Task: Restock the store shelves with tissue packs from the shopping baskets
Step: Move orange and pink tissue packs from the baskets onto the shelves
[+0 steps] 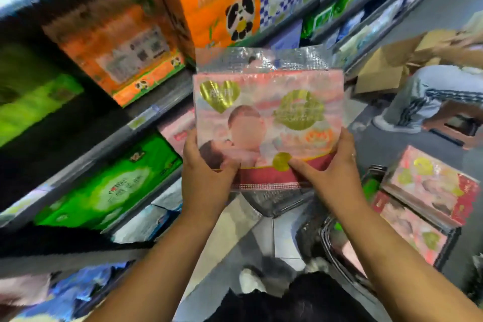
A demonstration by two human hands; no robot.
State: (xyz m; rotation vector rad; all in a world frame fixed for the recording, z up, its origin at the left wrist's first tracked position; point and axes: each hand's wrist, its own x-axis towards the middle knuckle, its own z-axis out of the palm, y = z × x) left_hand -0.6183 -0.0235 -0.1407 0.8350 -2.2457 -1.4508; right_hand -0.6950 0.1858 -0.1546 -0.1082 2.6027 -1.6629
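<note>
The pack (269,117) is held up in the middle, just right of the shelves (146,114). Its near corners are pinched by the left hand (206,167) and right hand (333,165), thumbs on top. It should be kept level and slid in gently, not squashed.

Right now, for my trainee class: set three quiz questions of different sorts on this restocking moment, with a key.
1. True or false: both the left hand and the right hand grip the pink tissue pack.
2. Which animal is printed on the orange box on the upper shelf? A cat; B panda; C rabbit.
3. Fill in: the pack on the lower shelf, left of the left hand, is ____ in colour.
Key: 1 true; 2 B; 3 green.
</note>
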